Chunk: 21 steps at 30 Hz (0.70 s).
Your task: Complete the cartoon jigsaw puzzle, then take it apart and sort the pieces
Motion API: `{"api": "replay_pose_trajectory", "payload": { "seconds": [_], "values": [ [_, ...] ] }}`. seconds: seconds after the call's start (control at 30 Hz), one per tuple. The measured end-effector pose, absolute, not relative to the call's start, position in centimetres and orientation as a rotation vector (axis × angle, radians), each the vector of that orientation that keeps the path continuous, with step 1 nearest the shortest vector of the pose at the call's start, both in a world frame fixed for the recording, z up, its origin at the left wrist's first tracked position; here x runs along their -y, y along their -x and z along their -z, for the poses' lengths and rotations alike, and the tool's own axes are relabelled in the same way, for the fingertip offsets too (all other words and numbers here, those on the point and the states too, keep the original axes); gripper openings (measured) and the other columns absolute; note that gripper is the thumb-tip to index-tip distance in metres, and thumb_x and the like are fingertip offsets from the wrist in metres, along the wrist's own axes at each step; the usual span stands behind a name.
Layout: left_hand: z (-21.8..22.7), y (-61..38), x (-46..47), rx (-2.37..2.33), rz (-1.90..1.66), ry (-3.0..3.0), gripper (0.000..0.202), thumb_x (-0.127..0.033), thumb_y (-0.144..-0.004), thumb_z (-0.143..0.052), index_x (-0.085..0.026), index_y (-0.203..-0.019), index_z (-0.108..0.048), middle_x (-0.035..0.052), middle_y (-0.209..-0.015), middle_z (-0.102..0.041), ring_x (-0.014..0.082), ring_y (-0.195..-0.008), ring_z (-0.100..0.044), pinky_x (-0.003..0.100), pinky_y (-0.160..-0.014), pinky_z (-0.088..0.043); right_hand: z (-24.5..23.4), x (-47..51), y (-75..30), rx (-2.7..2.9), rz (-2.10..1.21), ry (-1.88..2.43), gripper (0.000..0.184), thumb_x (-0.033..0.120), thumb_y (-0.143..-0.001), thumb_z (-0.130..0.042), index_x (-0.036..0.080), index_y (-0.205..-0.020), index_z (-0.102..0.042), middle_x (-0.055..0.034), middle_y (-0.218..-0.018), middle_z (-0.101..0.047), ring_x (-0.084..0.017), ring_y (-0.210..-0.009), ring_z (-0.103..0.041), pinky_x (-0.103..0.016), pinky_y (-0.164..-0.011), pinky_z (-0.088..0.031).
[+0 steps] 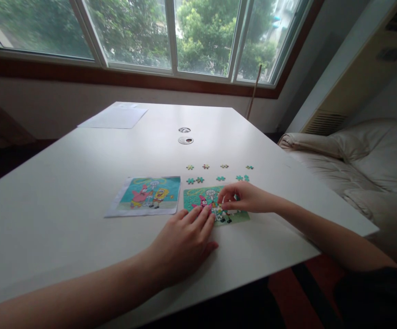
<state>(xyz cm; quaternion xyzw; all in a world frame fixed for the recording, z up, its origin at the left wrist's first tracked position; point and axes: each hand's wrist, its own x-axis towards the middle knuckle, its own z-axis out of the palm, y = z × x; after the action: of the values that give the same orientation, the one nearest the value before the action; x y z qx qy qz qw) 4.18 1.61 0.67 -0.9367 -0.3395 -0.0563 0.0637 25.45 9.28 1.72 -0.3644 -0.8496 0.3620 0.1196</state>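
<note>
A partly assembled jigsaw puzzle (191,195) with cartoon figures on a green-blue ground lies on the white table in front of me. My left hand (188,235) rests over its lower left part, fingers stretched out and flat, the thumb apart on the table. From the right, my right hand (244,196) reaches over the puzzle, thumb and forefinger pinched on a small puzzle piece (220,207) at its middle, largely hidden by the fingertips. Left of the puzzle is a printed reference picture (155,194) of the same scene.
Loose puzzle pieces (221,178) lie in two rows beyond the puzzle. Two round cable-hole covers (185,140) sit farther back on the table (82,183). White paper (114,117) lies at the far left. A pale sofa (352,151) stands to the right, windows behind.
</note>
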Motion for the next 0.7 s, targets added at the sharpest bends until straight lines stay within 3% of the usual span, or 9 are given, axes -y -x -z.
{"api": "replay_pose_trajectory", "payload": {
  "seconds": [0.7],
  "values": [
    [-0.64,-4.17,-1.48,1.033,0.186,2.841,0.039,-0.037,-0.084,-0.044,-0.015,-0.116,-0.047,0.0139,-0.126,-0.046,0.0284,-0.112,-0.045,0.041,-0.084,-0.040,-2.68,-8.90,-25.38,2.640,-0.924,1.014,0.013,0.026,-0.075,-0.057,0.018,-0.081,-0.065,-0.0002,-0.069,-0.063,-0.009,-0.059,-0.051,-0.019,-0.055,-0.039]
  ]
}}
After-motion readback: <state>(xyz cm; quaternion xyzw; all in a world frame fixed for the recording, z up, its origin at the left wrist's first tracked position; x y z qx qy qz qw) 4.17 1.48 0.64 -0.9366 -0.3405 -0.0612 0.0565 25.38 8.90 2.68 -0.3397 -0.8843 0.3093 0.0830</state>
